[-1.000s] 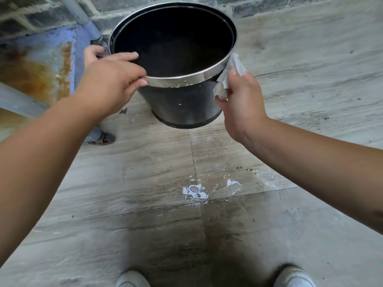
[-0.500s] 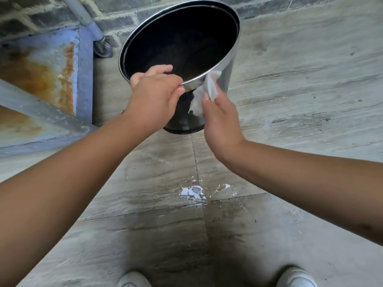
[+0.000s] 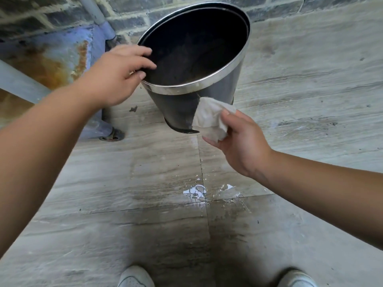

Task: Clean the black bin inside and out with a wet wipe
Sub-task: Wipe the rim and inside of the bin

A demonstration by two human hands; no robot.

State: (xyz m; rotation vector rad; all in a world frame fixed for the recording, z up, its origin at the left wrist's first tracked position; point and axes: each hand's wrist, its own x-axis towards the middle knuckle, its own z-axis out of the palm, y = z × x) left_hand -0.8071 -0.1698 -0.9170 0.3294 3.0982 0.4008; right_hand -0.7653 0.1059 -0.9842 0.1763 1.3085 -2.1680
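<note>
The black bin hangs tilted above the tiled floor, its open mouth facing up and toward the person, its base lifted clear of the tiles. A shiny metal band rings the rim. The left hand is closed on the left side of that rim, fingers hooked over the edge into the bin and thumb pressed on the outside, and it alone carries the bin. The right hand pinches a crumpled, greyed wet wipe between thumb and fingers and holds it against the near lower outer wall, just under the band and close to the base.

The work appears to be on the outside wall. Pale specks show on the dark wall left of the wipe, so that side likely needs more passes. The inside is too dark to judge; whether it has been wiped cannot be told.

Small puddles shine on the near floor, and two white shoes stand at the bottom edge. A rusted blue frame and a brick wall lie far left.
</note>
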